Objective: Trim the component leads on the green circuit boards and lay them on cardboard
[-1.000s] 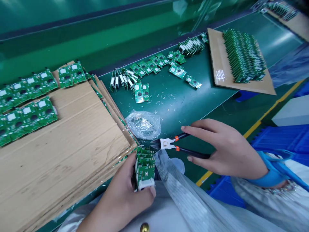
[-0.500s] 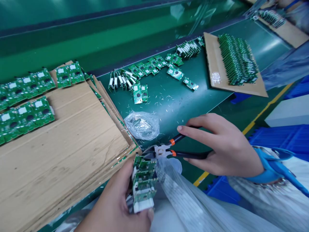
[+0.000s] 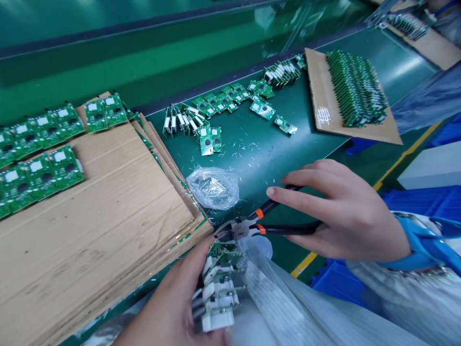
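Note:
My left hand (image 3: 173,307) is closed around a fanned stack of small green circuit boards (image 3: 220,281) with white connectors, held over the table's near edge. My right hand (image 3: 342,211) grips black-handled cutting pliers (image 3: 252,226) with orange collars. The plier jaws touch the top board of the stack. A crumpled clear plastic bag (image 3: 213,187) lies just beyond the jaws on the green table (image 3: 273,149), among scattered cut wire bits.
Stacked cardboard sheets (image 3: 108,211) at left carry rows of green boards (image 3: 39,144). More boards (image 3: 216,110) lie loose mid-table. A cardboard sheet (image 3: 326,101) at right holds a dense row of boards (image 3: 356,86). Blue crates (image 3: 425,206) stand at lower right. Bubble wrap (image 3: 288,298) covers my lap.
The plier jaws dropped from above the stack onto its top board. My left hand tilted and lowered the stack, which now fans out to show more connectors.

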`<control>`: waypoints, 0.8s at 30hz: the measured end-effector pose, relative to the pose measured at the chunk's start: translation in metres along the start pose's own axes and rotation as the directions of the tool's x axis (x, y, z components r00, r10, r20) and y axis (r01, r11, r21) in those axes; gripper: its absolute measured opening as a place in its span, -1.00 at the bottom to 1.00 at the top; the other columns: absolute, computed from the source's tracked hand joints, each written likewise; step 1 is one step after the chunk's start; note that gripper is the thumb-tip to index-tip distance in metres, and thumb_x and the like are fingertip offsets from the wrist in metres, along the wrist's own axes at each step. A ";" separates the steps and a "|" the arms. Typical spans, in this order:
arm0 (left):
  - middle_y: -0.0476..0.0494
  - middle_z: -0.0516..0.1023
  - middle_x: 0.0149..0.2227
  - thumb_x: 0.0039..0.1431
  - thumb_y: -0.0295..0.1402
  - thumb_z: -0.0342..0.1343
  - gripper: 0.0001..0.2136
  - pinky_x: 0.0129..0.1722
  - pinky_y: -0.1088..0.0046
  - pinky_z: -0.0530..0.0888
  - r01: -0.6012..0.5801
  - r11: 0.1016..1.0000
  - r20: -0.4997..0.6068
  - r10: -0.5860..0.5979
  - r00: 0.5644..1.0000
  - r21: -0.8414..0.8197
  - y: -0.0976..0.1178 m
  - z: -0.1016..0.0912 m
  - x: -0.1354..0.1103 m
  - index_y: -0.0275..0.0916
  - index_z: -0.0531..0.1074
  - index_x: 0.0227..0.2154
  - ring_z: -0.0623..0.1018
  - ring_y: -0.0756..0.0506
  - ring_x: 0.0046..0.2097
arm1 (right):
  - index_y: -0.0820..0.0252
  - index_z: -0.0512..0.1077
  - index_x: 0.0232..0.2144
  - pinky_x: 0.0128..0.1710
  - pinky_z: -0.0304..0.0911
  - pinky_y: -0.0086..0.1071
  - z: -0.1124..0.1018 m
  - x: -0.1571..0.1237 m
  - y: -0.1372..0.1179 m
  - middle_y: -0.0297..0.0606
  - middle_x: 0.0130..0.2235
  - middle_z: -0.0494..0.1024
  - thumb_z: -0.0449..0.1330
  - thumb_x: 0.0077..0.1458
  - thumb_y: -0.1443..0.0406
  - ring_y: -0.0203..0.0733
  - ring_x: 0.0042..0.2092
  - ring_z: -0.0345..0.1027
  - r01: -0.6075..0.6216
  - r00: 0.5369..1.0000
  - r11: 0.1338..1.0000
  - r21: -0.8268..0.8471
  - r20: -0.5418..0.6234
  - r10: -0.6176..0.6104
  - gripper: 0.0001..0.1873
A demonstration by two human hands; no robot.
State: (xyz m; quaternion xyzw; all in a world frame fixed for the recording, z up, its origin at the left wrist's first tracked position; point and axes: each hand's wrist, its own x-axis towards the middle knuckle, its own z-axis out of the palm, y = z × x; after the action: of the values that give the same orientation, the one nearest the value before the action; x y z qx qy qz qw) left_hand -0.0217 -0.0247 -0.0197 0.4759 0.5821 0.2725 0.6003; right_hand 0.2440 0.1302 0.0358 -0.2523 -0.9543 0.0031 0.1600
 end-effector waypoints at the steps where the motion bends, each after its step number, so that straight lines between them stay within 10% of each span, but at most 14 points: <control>1: -0.18 0.19 0.25 -0.23 -0.53 0.25 -0.11 0.20 -0.06 0.10 -0.010 1.000 0.008 0.010 1.000 0.011 -0.001 -0.001 -0.001 -0.05 0.06 0.24 0.23 -0.42 0.21 | 0.27 0.33 -0.08 -0.39 0.22 -0.15 -0.001 0.000 0.001 -0.04 -0.26 0.42 0.19 0.04 0.22 -0.08 -0.32 0.24 0.007 1.000 1.000 0.000 0.006 -0.007 -0.61; 24: -0.13 0.12 0.28 -0.23 -0.58 0.18 -0.09 0.23 -0.08 -0.03 -0.082 0.990 0.037 0.078 0.996 0.113 0.009 0.000 0.005 -0.06 -0.01 0.26 0.14 -0.38 0.26 | 0.17 0.30 -0.05 -0.36 0.24 -0.17 -0.007 -0.007 0.005 -0.08 -0.24 0.40 0.13 0.09 0.16 -0.08 -0.30 0.27 -0.017 0.999 1.000 0.015 0.031 0.017 -0.62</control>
State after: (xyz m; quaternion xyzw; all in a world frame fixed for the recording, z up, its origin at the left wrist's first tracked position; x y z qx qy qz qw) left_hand -0.0190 -0.0170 -0.0139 0.5369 0.5674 0.2546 0.5700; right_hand 0.2538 0.1303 0.0396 -0.2591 -0.9545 0.0158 0.1471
